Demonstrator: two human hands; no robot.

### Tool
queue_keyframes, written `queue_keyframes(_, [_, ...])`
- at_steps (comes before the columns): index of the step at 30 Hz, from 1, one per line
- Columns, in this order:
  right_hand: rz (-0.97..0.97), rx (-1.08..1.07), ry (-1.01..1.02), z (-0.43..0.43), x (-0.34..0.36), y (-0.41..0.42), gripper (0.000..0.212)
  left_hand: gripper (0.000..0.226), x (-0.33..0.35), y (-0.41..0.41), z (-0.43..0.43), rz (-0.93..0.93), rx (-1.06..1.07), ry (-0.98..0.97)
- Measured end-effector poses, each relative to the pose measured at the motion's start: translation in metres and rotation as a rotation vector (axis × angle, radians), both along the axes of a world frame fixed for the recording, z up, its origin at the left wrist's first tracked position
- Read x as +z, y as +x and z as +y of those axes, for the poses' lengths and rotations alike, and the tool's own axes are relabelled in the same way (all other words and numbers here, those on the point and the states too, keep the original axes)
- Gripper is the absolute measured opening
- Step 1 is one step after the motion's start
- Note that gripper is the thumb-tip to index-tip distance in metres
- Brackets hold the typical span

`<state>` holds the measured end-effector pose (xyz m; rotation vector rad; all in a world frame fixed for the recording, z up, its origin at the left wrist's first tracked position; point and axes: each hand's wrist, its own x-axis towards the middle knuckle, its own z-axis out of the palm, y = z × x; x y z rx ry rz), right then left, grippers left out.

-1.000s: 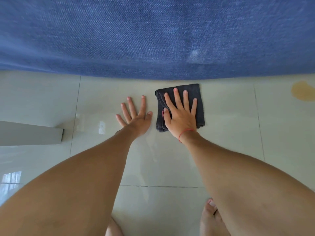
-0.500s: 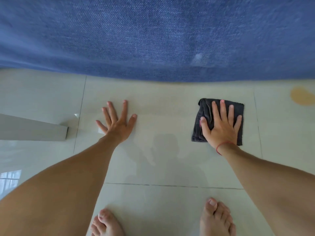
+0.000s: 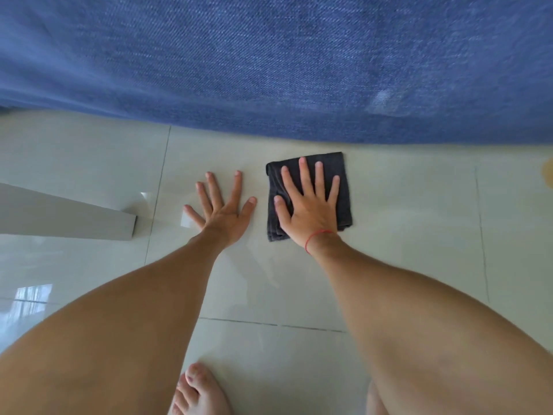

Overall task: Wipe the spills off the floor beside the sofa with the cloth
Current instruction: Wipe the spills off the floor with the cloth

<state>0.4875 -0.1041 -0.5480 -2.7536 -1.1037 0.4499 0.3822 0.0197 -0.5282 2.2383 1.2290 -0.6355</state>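
A folded dark grey cloth [image 3: 344, 169] lies flat on the pale tiled floor [image 3: 404, 235], close to the base of the blue sofa [image 3: 269, 61]. My right hand [image 3: 309, 208] presses down on the cloth with its fingers spread. My left hand [image 3: 223, 209] rests flat on the bare tile just left of the cloth, fingers apart, holding nothing. A yellowish spill [image 3: 548, 172] shows at the far right edge of the floor, well apart from the cloth.
A white furniture leg or panel [image 3: 68, 215] juts in from the left, ending near my left hand. My bare foot [image 3: 199, 390] stands on the tile at the bottom. The sofa fills the whole top of the view.
My right hand slid the cloth right, then back left and toward the sofa, ending next to my left hand. My left hand stayed planted on the tile.
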Motion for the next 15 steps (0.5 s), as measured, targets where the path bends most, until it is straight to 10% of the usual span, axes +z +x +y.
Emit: queue_keyframes(15, [0.013,-0.283,-0.132,-0.072,0.005,0.037,0.060,0.059,0.001,-0.042,0.034,0.017,0.143,0.094])
